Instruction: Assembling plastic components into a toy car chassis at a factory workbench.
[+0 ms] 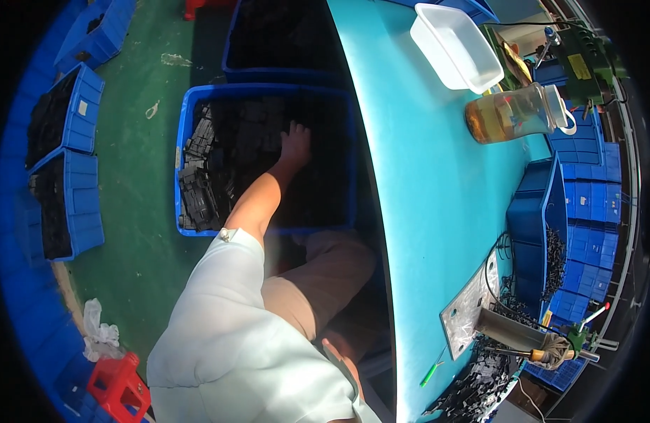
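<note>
My left arm stretches down from a pale short sleeve into a blue crate [191, 99] on the floor. My left hand [295, 143] rests on the black plastic parts [219, 151] heaped inside it, fingers pointing away from me. Whether it grips a part is unclear. Only a strip of my right forearm [342, 366] shows, beside my knee under the table edge; the hand itself is hidden.
A turquoise table [437, 197] curves along my right, carrying a white tub [455, 46], a jar of amber liquid [511, 113], a metal plate [466, 307], a tool with cables and loose black parts [480, 384]. Several blue crates stand on the green floor, with a red stool [117, 388] near me.
</note>
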{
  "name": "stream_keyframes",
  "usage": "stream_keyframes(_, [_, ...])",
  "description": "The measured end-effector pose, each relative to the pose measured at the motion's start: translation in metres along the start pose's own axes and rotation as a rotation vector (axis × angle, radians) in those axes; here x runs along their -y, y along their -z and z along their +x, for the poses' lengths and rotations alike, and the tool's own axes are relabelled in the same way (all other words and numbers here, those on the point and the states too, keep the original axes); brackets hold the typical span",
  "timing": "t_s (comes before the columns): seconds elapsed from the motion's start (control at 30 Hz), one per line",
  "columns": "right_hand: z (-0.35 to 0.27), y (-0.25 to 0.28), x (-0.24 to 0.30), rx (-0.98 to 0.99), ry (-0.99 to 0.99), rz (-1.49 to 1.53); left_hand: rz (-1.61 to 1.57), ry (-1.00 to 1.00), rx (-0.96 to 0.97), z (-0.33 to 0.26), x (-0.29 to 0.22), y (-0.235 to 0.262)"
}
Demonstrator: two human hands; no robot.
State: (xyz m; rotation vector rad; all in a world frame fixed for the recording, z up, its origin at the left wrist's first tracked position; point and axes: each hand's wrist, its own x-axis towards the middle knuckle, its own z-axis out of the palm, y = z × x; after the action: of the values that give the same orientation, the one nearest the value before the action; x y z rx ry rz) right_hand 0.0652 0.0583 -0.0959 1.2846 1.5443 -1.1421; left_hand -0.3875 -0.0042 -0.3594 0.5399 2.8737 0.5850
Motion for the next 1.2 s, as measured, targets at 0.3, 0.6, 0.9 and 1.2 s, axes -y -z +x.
stream_keyframes(0.3, [0.007,-0.012,-0.015,-0.025,0.199,0.168,-0.131,-0.162,0.124,0.013,0.044,-0.002])
stream_keyframes(0.6, [0.031,-0.028,-0.036,-0.139,0.392,0.213,-0.228,-0.305,-0.197,-0.047,0.009,0.015])
stream_keyframes(0.9, [0.043,-0.033,-0.059,-0.167,0.369,0.251,-0.314,-0.31,0.177,-0.071,-0.029,-0.029])
stream_keyframes(1.2, [0.037,-0.038,-0.049,-0.157,0.4,0.258,-0.249,-0.295,0.408,-0.059,-0.016,-0.03])
